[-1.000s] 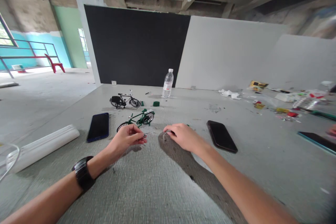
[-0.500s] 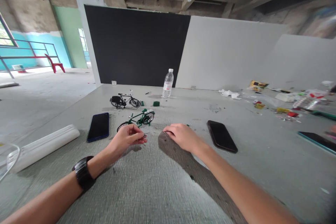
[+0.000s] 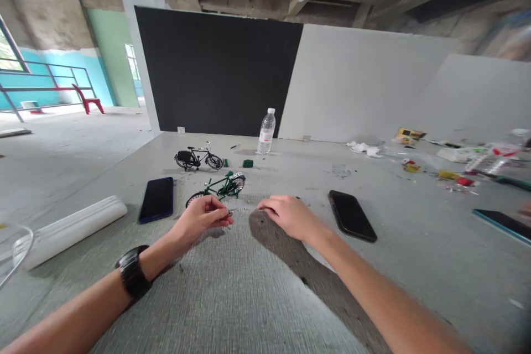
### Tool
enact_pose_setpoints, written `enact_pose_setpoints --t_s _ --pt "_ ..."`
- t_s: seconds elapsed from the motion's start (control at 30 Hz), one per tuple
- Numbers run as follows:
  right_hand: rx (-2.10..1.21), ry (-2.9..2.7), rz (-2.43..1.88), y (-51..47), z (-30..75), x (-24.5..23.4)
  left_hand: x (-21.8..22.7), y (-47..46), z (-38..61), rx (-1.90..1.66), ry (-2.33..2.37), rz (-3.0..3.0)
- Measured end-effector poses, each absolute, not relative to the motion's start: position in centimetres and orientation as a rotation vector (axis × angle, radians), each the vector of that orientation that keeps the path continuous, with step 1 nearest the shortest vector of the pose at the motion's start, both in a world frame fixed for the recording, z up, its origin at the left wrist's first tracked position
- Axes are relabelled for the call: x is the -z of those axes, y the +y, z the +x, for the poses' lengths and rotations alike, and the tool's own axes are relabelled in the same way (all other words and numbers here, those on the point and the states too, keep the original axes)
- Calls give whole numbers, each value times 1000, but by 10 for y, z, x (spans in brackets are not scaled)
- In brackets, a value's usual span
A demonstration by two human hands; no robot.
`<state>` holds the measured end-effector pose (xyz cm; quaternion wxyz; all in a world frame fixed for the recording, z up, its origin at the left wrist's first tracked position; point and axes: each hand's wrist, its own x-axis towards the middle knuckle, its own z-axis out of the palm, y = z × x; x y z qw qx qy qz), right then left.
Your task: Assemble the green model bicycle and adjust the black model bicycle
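Between the thumb and fingers of my left hand (image 3: 204, 218) is a small silvery metal part (image 3: 230, 213), too small to name. My right hand (image 3: 290, 215) rests low over the table, its fingers pressed together at the tabletop; whatever they hold is too small to make out. A few tiny bright bits (image 3: 244, 209) show between the hands. Just beyond my left hand stands a green miniature bicycle (image 3: 224, 187), its front wheel partly hidden by that hand. Farther back is a black miniature bicycle (image 3: 197, 158) with dark panniers. A little green case (image 3: 248, 164) lies to its right.
One phone (image 3: 156, 200) lies left of my hands, another phone (image 3: 352, 215) to the right. A white power strip (image 3: 72, 229) sits at far left. A water bottle (image 3: 266, 133) stands near the black-and-white partition. Crumpled tissue (image 3: 363, 149) and plastic packaging lie at right.
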<state>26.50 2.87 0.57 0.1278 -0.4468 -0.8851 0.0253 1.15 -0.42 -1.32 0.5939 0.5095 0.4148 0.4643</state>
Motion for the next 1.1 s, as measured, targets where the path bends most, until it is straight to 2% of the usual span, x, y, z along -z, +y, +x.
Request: enact_pose_setpoints --t_s 1.1 --pt "-131 -2628 -1262 19 259 -11 13 -5 11 -1079 962 1173"
